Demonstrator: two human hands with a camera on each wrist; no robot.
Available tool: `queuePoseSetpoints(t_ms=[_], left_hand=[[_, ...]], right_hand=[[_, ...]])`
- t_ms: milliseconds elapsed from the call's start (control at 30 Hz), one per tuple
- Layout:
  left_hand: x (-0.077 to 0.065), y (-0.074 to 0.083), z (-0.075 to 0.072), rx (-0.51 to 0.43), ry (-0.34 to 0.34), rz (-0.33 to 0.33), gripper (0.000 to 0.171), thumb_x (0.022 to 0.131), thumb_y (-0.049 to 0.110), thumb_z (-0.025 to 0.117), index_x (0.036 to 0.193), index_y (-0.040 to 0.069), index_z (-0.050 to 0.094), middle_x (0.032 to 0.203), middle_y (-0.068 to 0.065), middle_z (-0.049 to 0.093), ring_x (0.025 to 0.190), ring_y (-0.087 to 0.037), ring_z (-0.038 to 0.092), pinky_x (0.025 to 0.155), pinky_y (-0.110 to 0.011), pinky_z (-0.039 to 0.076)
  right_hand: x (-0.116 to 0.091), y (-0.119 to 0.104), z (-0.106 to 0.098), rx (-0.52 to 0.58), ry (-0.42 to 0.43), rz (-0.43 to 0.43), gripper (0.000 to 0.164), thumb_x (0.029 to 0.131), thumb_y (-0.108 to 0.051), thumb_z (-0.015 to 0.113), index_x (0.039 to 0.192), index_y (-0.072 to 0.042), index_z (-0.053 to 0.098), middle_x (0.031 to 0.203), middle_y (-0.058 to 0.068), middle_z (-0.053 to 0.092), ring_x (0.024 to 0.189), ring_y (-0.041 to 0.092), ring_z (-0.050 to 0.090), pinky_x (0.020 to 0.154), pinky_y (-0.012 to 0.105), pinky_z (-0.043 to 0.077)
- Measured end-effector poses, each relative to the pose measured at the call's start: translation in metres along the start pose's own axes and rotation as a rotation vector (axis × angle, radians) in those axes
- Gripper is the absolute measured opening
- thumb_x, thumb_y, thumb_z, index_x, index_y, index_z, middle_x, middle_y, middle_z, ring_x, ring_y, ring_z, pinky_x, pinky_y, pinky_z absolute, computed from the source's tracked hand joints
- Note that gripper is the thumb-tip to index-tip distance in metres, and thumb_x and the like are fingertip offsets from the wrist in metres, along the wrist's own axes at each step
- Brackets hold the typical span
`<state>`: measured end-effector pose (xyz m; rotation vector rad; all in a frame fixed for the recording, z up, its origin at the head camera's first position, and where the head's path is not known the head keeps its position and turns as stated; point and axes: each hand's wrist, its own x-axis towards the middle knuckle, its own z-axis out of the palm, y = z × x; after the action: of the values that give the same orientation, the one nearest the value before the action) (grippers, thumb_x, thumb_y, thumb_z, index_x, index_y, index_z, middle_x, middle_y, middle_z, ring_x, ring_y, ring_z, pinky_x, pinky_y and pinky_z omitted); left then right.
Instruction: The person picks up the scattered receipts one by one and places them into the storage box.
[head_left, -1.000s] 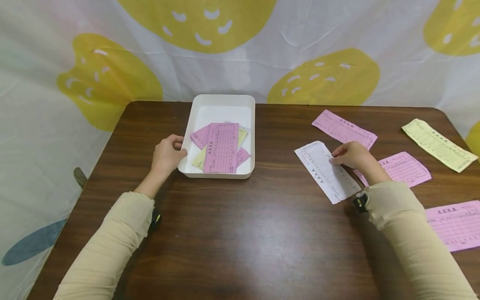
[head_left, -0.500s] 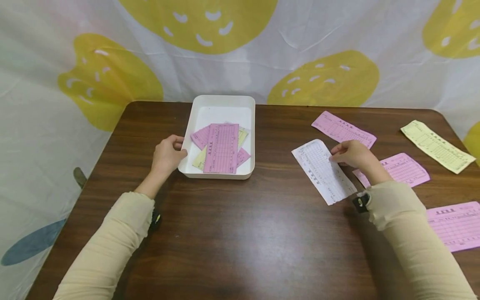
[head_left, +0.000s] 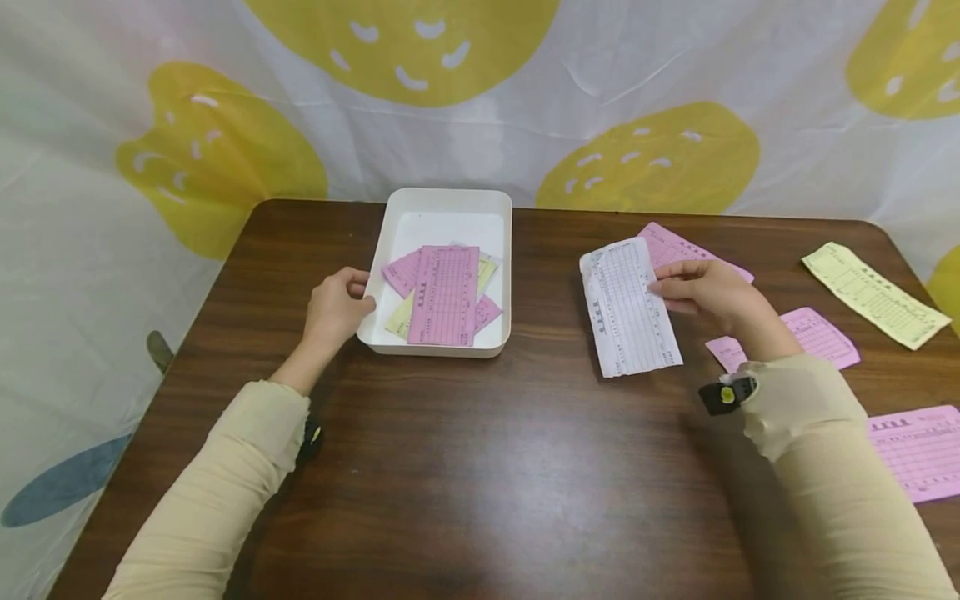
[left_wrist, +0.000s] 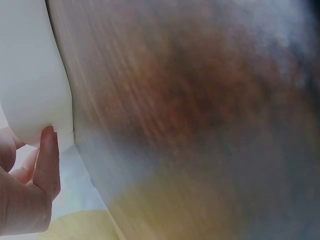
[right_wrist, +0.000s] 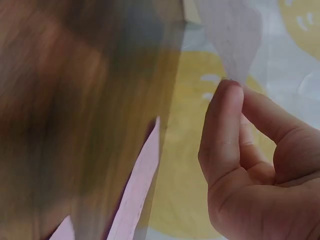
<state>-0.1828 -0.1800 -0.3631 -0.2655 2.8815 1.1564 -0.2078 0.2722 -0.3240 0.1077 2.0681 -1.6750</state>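
My right hand (head_left: pixel 708 292) pinches a white printed form slip (head_left: pixel 632 308) by its right edge between thumb and fingertips. The slip hangs tilted above the table, overlapping a pink slip behind it in the head view. In the right wrist view the pinching fingers (right_wrist: pixel 225 115) show close up, with the slip's pale underside (right_wrist: pixel 237 35) beyond them. At the left, my left hand (head_left: pixel 336 310) holds the left side of a white plastic tray (head_left: pixel 435 200), fingertips at its wall. Inside the tray lie overlapping pink and yellow slips, a pink one (head_left: pixel 444 296) on top.
On the right of the brown wooden table (head_left: pixel 480 467) lie a pink slip (head_left: pixel 693 254) at the back, a second pink slip (head_left: pixel 821 337), a yellow slip (head_left: pixel 873 293) and a larger pink slip (head_left: pixel 917 450). A patterned curtain (head_left: pixel 480 142) hangs behind the table.
My right hand has raised the white slip off the table, moving it slightly back and left, and the slip has turned more upright. The left hand and tray have stayed put.
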Motion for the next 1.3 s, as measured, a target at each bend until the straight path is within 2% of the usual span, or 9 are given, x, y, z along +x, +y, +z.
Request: queuePoseSetpoints(t_ms=[100,333,533,633,800,1000,1300], left_hand=[[0.001,0.0,0.0,0.005,0.001,0.0,0.038,0.086,0.007,0.057,0.124,0.0,0.058,0.114,-0.021,0.068,0.104,-0.034,0.062,0.087,-0.043,0.046],[0.001,-0.001,0.0,0.005,0.0,-0.001,0.039,0.086,0.007,0.057,0.124,0.0,0.058,0.114,-0.022,0.068,0.104,-0.034,0.062,0.086,-0.043,0.046],[0.001,0.0,-0.001,0.009,-0.004,0.001,0.039,0.086,0.007,0.056,0.124,0.0,0.058,0.114,-0.022,0.067,0.104,-0.035,0.063,0.087,-0.043,0.047],[0.0,0.0,-0.001,0.013,-0.003,0.004,0.039,0.086,0.007,0.056,0.124,-0.001,0.058,0.114,-0.022,0.067,0.104,-0.035,0.063,0.087,-0.044,0.047],[0.0,0.001,0.0,0.012,0.003,0.008,0.039,0.085,0.007,0.056,0.123,-0.001,0.058,0.113,-0.022,0.068,0.104,-0.035,0.062,0.087,-0.044,0.046],[0.001,-0.001,0.0,0.013,0.008,0.017,0.039,0.085,0.007,0.056,0.122,-0.001,0.059,0.112,-0.022,0.068,0.102,-0.035,0.063,0.084,-0.043,0.047],[0.001,-0.002,0.001,0.018,0.015,0.026,0.039,0.084,0.006,0.057,0.122,-0.001,0.059,0.111,-0.022,0.069,0.102,-0.035,0.063,0.085,-0.044,0.047]], right_hand=[[-0.002,-0.007,0.005,0.13,0.004,-0.014,0.024,0.089,-0.002,0.06,0.077,-0.021,0.069,0.075,-0.011,0.067,0.071,-0.002,0.063,0.068,0.013,0.053],[-0.003,-0.019,0.017,0.301,0.025,-0.055,0.013,0.084,-0.005,0.069,0.081,-0.017,0.07,0.079,-0.008,0.068,0.074,0.0,0.063,0.07,0.015,0.054],[-0.001,-0.031,0.033,0.487,0.028,-0.071,0.015,0.087,-0.001,0.063,0.08,-0.014,0.067,0.077,-0.005,0.068,0.072,0.003,0.065,0.068,0.016,0.054],[0.001,-0.036,0.044,0.539,0.033,-0.083,0.015,0.089,0.001,0.06,0.082,-0.012,0.065,0.077,-0.004,0.067,0.069,0.005,0.065,0.067,0.017,0.054],[0.006,-0.043,0.063,0.538,0.044,-0.11,0.012,0.091,0.0,0.057,0.087,-0.01,0.061,0.077,-0.004,0.066,0.07,0.004,0.064,0.068,0.015,0.053],[0.013,-0.049,0.09,0.532,0.041,-0.094,0.009,0.093,0.001,0.052,0.095,-0.007,0.054,0.076,-0.004,0.065,0.069,0.004,0.064,0.067,0.014,0.053],[0.03,-0.051,0.133,0.378,0.017,-0.103,0.016,0.093,0.005,0.048,0.103,-0.008,0.05,0.081,-0.007,0.062,0.074,0.002,0.061,0.073,0.014,0.052]])
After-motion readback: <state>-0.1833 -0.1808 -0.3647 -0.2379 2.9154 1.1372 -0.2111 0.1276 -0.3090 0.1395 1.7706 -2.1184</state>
